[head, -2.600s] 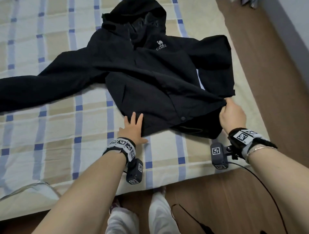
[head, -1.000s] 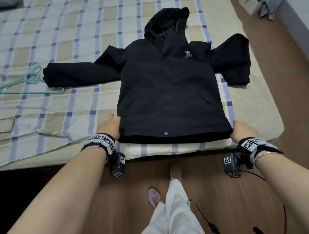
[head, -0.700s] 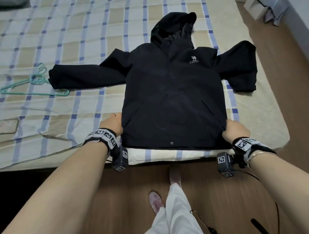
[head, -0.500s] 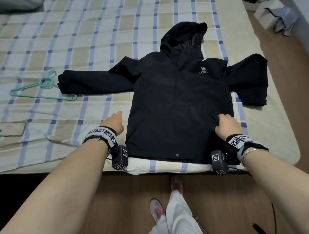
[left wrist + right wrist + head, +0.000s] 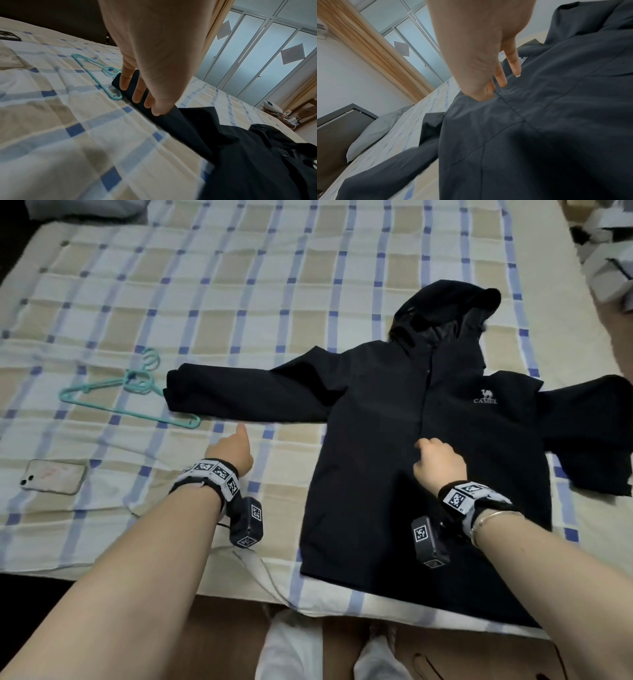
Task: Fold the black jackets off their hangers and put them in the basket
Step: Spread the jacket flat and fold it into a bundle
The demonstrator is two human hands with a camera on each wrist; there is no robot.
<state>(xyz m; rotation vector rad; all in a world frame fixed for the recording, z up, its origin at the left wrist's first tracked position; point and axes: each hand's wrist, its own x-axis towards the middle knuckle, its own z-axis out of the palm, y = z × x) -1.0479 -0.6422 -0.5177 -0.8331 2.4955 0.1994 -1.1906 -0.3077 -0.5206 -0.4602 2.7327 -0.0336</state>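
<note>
A black hooded jacket (image 5: 394, 474) lies flat, front up, on the checked bed, hood at the far end. Its left sleeve (image 5: 246, 395) stretches out to the left; the other sleeve lies doubled at the right. My left hand (image 5: 233, 450) hovers over the sheet just short of that sleeve, and in the left wrist view its straight fingers (image 5: 137, 94) reach over the sleeve end (image 5: 180, 121). My right hand (image 5: 436, 462) rests on the jacket's front near the centre seam, with its fingertips (image 5: 505, 79) touching the cloth (image 5: 539, 135). No basket is in view.
A teal hanger (image 5: 126, 402) lies on the sheet just left of the sleeve cuff, and a phone (image 5: 53, 475) lies further left. The near bed edge (image 5: 239, 580) meets a wooden floor. Bundled clothes (image 5: 609, 268) sit at the far right.
Both hands have left the jacket's hem corners. The left moved up toward the outstretched sleeve, the right onto the middle of the jacket's front. The head view has moved closer.
</note>
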